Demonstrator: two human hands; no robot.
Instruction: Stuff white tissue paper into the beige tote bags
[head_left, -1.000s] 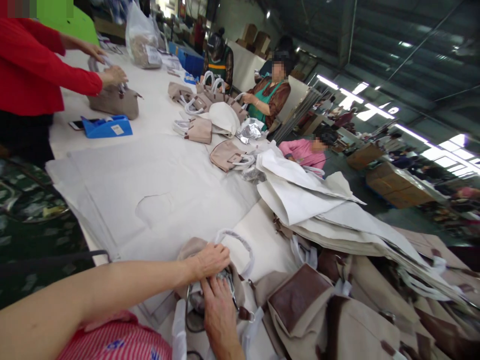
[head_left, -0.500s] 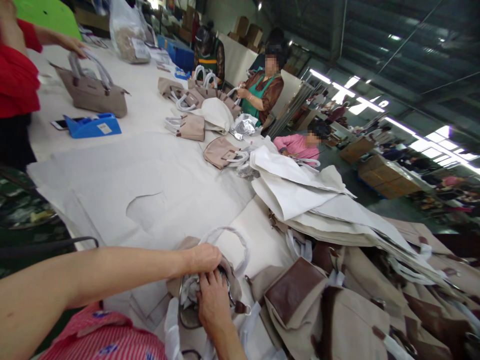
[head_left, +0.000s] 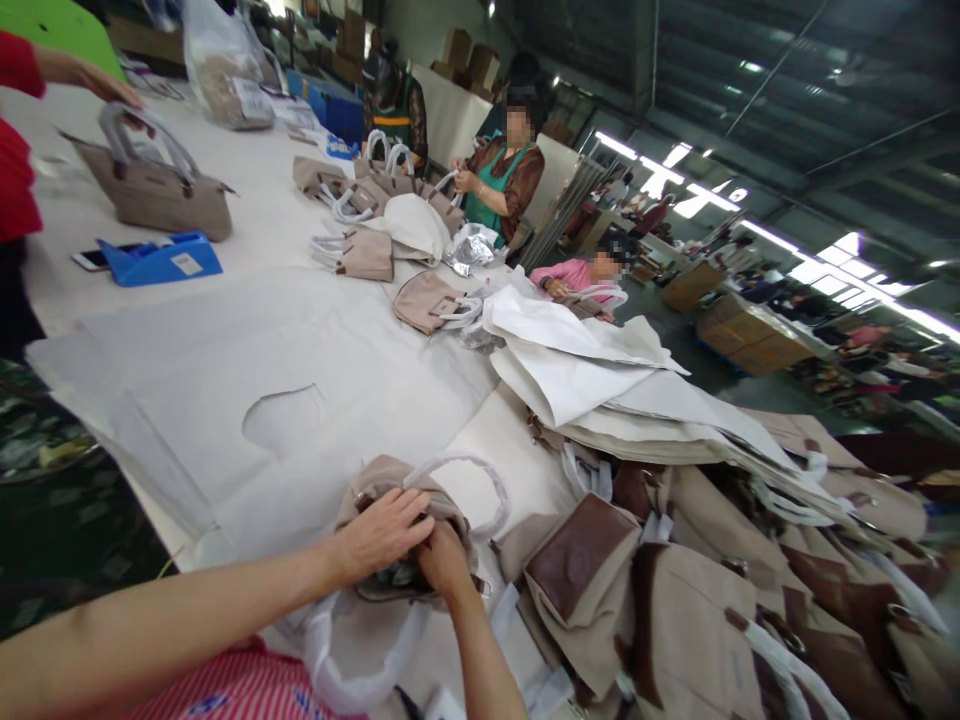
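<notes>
Okay, from my end: beige bag [head_left: 384,474] sits at the table's [head_left: 266,230] near edge, mouth up, directly under both hands. Left hand [head_left: 391,530] comes in from the left, mostly open, fingers nearly straight, lying across the mouth with the bag's far side beyond it. Right hand [head_left: 444,562] comes up from below, just beside the left, fingers bent down into the mouth. Its fingertips are buried, so I can't tell how closed it is or what it has hold of; the inside looks too dark for me to read.

One wrapped handle [head_left: 502,492] arches past the bag's far right side; the other wrapped handle [head_left: 321,650] loops toward the wearer.

Pale sheets [head_left: 187,400] spread beyond the bag to the table's left edge. Bag pile [head_left: 694,640] fills the right side, white sheets [head_left: 592,385] across its far part. Toward the far left corner I get a blue dispenser [head_left: 161,262], a phone [head_left: 91,261] and a co-worker's hand [head_left: 105,82] at a taupe bag [head_left: 172,207].
</notes>
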